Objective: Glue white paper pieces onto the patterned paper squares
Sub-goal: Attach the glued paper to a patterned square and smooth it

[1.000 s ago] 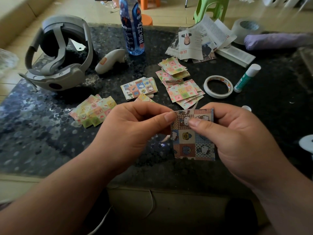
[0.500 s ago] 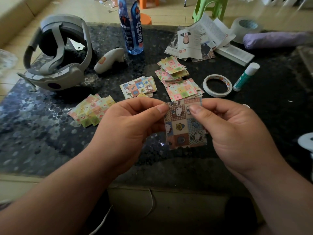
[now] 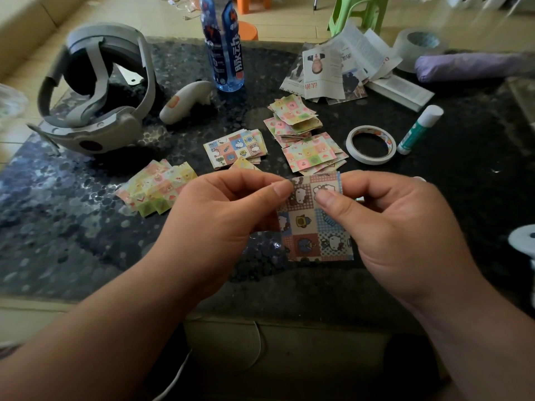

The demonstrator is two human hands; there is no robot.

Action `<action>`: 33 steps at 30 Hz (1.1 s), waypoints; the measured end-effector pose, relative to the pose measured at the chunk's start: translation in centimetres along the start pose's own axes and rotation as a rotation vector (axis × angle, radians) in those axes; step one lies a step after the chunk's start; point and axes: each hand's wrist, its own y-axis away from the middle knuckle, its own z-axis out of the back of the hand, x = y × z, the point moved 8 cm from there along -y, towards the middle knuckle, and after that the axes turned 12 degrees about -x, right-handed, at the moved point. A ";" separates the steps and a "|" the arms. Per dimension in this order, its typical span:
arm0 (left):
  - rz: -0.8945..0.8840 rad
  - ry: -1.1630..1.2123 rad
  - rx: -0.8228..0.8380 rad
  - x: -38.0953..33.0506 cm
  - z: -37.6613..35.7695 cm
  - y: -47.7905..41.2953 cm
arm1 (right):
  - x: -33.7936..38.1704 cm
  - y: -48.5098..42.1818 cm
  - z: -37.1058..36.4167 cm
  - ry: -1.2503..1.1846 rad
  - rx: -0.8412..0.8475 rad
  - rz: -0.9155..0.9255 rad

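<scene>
Item 1. Tall blue plastic drink bottle (image 3: 224, 53), upright at the far side of the dark speckled table (image 3: 72, 241). I read large white Chinese characters running up its dark-blue label; the smaller print is too fine to make out.

Item 2. Pile of folded printed paper leaflets (image 3: 324, 70), far right. They carry columns of small text, a portrait photo and two red Chinese characters, which I cannot read with confidence.

Item 3. Green-and-white glue stick (image 3: 419, 130), capped and lying tilted, just beside a flat white ring of tape (image 3: 370, 144). Its label is illegible from here.

Item 4. Grey head-mounted headset (image 3: 95, 91), far left, with a white handheld controller (image 3: 185, 101) near it.

Item 5. Stacks of patterned paper squares at mid-table: a pink-and-green pile (image 3: 314, 153), a blue cartoon-print pile (image 3: 236, 149) and a fanned yellow-pink pile (image 3: 157, 189).

Item 6. Checked cartoon-print paper square (image 3: 315, 233), held up over the table's near side, printed face toward me.

Item 7. Left hand (image 3: 223, 218): fingers curled, thumb and forefinger pinching the square's top left corner.

Item 8. Right hand (image 3: 399, 227): fingers curled, thumb pressed on the printed face and pinching the top right corner. The two hands are close together, both clamped on that one square.
</scene>
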 end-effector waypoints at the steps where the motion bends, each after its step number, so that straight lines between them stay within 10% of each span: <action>1: 0.004 0.001 0.000 0.0 -0.1 0.0 | 0.0 0.0 0.0 -0.001 0.009 0.000; 33: -0.007 -0.017 0.034 0.0 -0.5 0.1 | -0.8 -0.2 0.1 -0.033 -0.013 -0.069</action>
